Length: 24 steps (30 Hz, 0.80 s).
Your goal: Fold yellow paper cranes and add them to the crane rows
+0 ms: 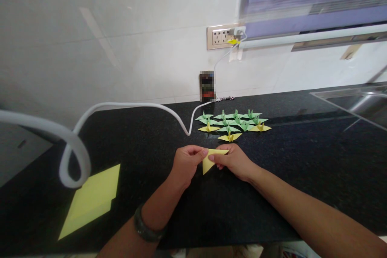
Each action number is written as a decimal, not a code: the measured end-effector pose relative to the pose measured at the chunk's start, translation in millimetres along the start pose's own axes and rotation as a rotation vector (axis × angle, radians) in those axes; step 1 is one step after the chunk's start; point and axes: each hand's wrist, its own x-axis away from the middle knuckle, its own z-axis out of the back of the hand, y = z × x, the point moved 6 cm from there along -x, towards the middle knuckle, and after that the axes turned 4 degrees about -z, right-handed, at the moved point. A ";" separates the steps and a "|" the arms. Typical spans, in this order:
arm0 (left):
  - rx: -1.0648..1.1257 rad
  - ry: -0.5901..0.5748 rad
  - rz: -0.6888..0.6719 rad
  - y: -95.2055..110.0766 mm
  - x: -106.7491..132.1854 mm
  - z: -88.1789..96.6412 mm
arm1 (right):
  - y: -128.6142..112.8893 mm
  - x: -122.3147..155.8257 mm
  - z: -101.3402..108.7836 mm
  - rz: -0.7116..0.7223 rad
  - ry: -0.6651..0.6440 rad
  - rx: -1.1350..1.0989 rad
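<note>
Pinching folded paper (207,165) with both hands (185,165) (238,162) nearly closed, over the desk (145,133). Facing cranes (224,123) on the far side, with sheets (95,193) at left.

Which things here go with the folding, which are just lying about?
With the folding:
folded paper, held by left hand and right hand
yellow sheets, likely
paper cranes, likely

Seemingly just there:
white cable
pixelated dark object
wall socket

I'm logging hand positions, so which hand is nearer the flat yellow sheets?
Left. The left hand is to the right of the yellow sheets; the right hand is farther right, both pinching the folded paper.
</note>
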 end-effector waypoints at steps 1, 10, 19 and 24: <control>-0.015 0.016 -0.016 0.3 -0.4 1.7 | -0.4 -0.3 1.1 -0.002 0.002 -0.004; -0.205 -0.029 -0.089 -1.2 -1.7 0.4 | -3.9 1.4 4.2 0.074 0.083 -0.045; -0.163 -0.049 -0.089 2.2 0.0 -5.7 | -7.9 4.1 -1.7 0.087 0.025 -0.057; -0.150 -0.096 -0.048 0.6 2.3 -13.1 | -17.0 8.0 1.0 0.172 0.150 -0.043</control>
